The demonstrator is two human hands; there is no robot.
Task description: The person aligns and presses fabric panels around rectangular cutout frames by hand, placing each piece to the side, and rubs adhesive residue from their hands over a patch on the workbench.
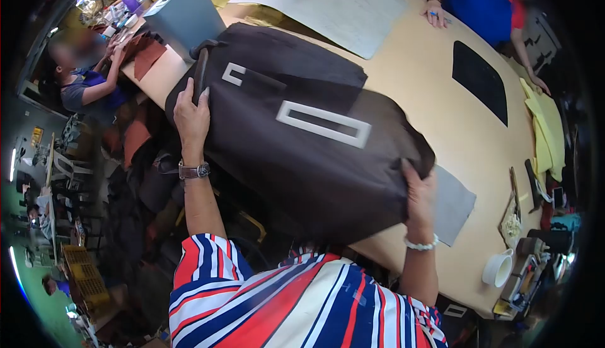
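A large dark brown sheet (271,152), which looks like leather or leather-like material, spreads between my hands and hangs over the near table edge. On it shows a white rectangular outline (324,124); a second white outline (234,74) is partly covered by a fold. I cannot tell whether these are printed or laid on. My left hand (192,111) is closed on the sheet's rolled left edge. My right hand (419,197) grips the right edge, thumb on top and fingers partly hidden beneath. The sheet's far part rests on the table (403,77).
A grey metal box (184,17) stands beyond my left hand. Grey sheets (454,206), a black panel (480,83) and yellow material (545,130) lie on the table. A white cup (498,268) sits near right. Co-workers are at the far left and far right.
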